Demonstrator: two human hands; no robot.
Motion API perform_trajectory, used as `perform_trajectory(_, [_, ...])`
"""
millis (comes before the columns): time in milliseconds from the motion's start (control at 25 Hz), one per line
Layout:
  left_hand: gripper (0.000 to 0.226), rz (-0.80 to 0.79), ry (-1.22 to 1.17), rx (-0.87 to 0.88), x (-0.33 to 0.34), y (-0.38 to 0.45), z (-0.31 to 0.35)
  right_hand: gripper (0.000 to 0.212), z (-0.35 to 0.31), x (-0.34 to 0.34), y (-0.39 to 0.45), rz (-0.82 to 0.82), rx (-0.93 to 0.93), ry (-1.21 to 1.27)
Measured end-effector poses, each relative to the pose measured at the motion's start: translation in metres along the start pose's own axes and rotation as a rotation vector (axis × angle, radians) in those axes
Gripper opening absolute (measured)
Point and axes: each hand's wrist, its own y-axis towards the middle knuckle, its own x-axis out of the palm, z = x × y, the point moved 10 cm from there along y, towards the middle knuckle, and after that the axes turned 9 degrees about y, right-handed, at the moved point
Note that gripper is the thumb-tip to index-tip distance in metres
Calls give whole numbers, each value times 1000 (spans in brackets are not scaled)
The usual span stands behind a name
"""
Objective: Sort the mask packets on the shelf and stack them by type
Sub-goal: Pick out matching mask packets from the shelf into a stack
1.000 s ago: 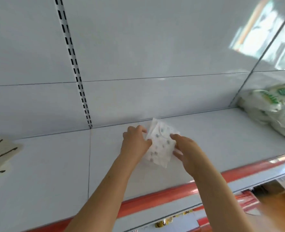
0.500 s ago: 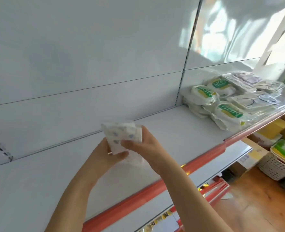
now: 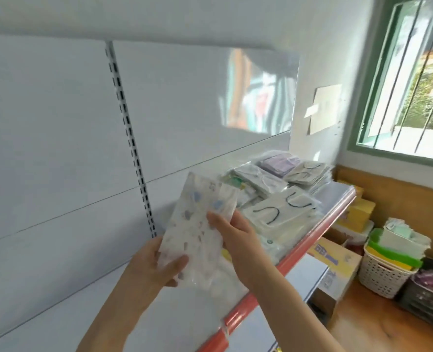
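View's swung right since a sec ago, patterned mask packet (image 3: 197,232) now pinched between left hand (image 3: 154,268) and right hand (image 3: 235,237) above the heap of packets (image 3: 274,199), and that slick film could easily slip out and drop onto the wrong type.

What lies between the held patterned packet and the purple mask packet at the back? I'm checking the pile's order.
In the head view, a clear packet of white masks lies between the patterned packet and the purple packet.
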Motion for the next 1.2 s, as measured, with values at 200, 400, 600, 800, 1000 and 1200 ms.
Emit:
perform_trajectory(200, [26, -112, -20, 58, 98, 81, 59, 15, -41, -108, 67, 148, 27, -208])
perform_trajectory(400, [37, 101, 423, 205, 107, 124, 69, 21, -119, -202, 164, 292, -41, -516])
perform_trajectory(600, [42, 321, 934, 152, 90, 141, 58, 43, -104, -223, 255, 215, 61, -963])
perform_trajectory(800, [53, 142, 971, 168, 97, 149, 28, 47, -46, -204, 274, 52, 77, -1575])
perform_trajectory(1000, [57, 391, 766, 293, 31, 98, 37, 30, -108, -42, 198, 224, -562, -1064])
perform_trajectory(1200, [56, 770, 527, 27, -98, -47, -49, 25, -33, 232, 77, -384, -646, -551])
